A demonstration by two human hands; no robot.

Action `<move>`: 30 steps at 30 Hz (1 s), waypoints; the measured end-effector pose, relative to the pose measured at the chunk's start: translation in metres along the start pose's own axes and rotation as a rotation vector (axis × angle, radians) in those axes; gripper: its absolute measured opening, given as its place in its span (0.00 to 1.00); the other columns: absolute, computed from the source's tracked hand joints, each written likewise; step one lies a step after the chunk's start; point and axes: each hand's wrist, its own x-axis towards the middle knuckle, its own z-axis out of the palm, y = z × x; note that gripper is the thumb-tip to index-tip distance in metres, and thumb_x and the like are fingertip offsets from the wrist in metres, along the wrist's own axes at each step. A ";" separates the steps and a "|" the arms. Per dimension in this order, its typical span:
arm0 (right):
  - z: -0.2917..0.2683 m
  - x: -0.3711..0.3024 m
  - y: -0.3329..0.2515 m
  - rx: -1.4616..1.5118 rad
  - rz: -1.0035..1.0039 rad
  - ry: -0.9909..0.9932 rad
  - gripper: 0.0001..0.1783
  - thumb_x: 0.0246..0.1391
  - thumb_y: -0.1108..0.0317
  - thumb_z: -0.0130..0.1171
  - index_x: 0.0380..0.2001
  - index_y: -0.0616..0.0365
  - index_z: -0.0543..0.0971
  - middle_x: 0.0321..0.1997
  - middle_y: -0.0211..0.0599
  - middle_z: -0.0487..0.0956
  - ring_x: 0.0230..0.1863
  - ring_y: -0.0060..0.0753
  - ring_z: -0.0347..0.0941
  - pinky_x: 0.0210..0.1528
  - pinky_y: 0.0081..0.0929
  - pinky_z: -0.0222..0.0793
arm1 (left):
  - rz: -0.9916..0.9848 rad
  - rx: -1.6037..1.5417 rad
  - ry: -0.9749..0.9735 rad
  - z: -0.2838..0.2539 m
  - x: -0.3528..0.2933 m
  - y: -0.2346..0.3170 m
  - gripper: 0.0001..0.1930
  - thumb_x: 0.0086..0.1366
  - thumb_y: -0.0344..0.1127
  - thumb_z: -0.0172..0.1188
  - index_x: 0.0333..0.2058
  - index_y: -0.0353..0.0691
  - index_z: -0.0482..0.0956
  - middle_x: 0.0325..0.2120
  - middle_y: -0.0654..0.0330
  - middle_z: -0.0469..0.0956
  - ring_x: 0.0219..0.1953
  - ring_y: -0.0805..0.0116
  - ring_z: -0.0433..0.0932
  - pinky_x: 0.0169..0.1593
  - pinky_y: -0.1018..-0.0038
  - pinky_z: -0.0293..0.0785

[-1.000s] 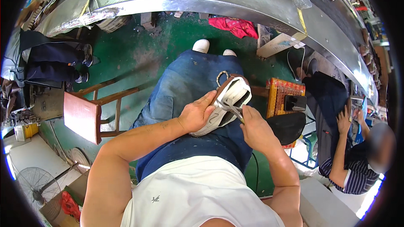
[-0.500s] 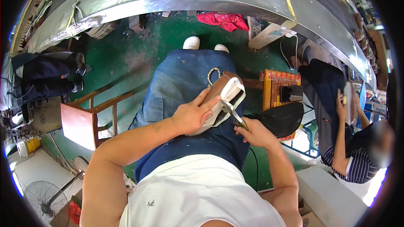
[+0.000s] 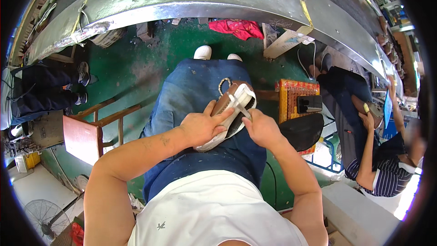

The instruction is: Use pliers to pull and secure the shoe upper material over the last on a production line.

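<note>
Shoe: we see a brown and white shoe (image 3: 222, 103) on the person's lap, on top of the blue cloth (image 3: 182, 95), with both hands at it.
Long way of the shoe: it slants, from the near left, close to the belly, to the far right.
Cord loop: a braided loop (image 3: 221, 84) sticks up by the far end, on the brown side.
Left hand: this hand (image 3: 202, 127) lies on the left side of the shoe. We see its fingers spread a little, touching it, and one long finger points at the tool. We cannot tell if the hidden fingers curl under.
Right hand: this hand (image 3: 265, 130) is on the right side, closed around the metal pincers (image 3: 241, 108).
Pincers: they lean up and left from the right fist, over the white edge of the shoe. We cannot tell if their tips pinch it.
Nearer hand: the left hand touches the shoe; the right fist is just beside its open edge, so the shoe's far end lies ahead of the fist and a bit left.
Right side: we see an orange seat (image 3: 285, 100) with a black box (image 3: 309, 104) on it.
Left side: a wooden stool (image 3: 82, 136) stands well apart from the shoe.
</note>
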 end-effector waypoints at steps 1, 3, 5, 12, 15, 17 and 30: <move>-0.005 -0.001 -0.004 -0.002 0.000 0.003 0.23 0.69 0.54 0.50 0.48 0.67 0.75 0.40 0.60 0.81 0.43 0.65 0.79 0.45 0.52 0.74 | -0.016 0.031 -0.041 -0.003 -0.001 0.001 0.32 0.74 0.56 0.49 0.74 0.73 0.51 0.68 0.37 0.59 0.40 0.41 0.85 0.43 0.56 0.84; -0.012 -0.004 -0.011 0.202 0.016 -0.019 0.22 0.69 0.53 0.51 0.48 0.65 0.75 0.39 0.59 0.81 0.41 0.65 0.79 0.43 0.53 0.75 | -0.028 0.063 -0.081 -0.004 -0.002 0.002 0.33 0.74 0.57 0.49 0.74 0.73 0.51 0.68 0.35 0.58 0.40 0.40 0.85 0.43 0.57 0.84; 0.008 -0.010 -0.004 0.130 -0.005 0.013 0.22 0.69 0.53 0.51 0.47 0.65 0.75 0.38 0.59 0.82 0.40 0.65 0.79 0.42 0.54 0.75 | 0.034 0.082 -0.031 -0.008 -0.006 0.008 0.34 0.72 0.59 0.50 0.73 0.75 0.51 0.68 0.33 0.56 0.38 0.41 0.85 0.41 0.57 0.85; -0.006 -0.016 -0.014 0.123 0.012 -0.004 0.20 0.69 0.54 0.51 0.46 0.64 0.76 0.34 0.59 0.81 0.39 0.67 0.78 0.42 0.55 0.73 | 0.074 -0.713 0.324 0.059 -0.034 -0.023 0.36 0.75 0.47 0.51 0.74 0.39 0.49 0.70 0.34 0.55 0.67 0.37 0.67 0.70 0.60 0.61; 0.002 -0.031 -0.025 0.292 -0.041 0.046 0.21 0.69 0.53 0.51 0.44 0.64 0.75 0.32 0.58 0.81 0.38 0.66 0.78 0.42 0.55 0.73 | -0.138 -0.847 0.180 0.074 -0.038 -0.029 0.35 0.75 0.46 0.51 0.73 0.36 0.51 0.66 0.38 0.66 0.66 0.45 0.70 0.68 0.62 0.64; 0.008 -0.033 -0.030 0.425 -0.079 0.096 0.21 0.70 0.53 0.50 0.43 0.65 0.75 0.32 0.59 0.81 0.39 0.66 0.78 0.43 0.55 0.72 | -0.129 -0.923 0.215 0.077 -0.037 -0.030 0.35 0.75 0.45 0.52 0.73 0.37 0.52 0.60 0.38 0.72 0.65 0.46 0.72 0.67 0.62 0.65; 0.013 -0.038 -0.061 0.134 -0.136 -0.102 0.21 0.69 0.53 0.52 0.46 0.63 0.75 0.37 0.54 0.82 0.41 0.60 0.80 0.41 0.52 0.74 | -0.042 -0.930 0.097 0.085 -0.041 -0.050 0.43 0.70 0.43 0.62 0.75 0.44 0.46 0.61 0.41 0.72 0.64 0.51 0.73 0.66 0.65 0.68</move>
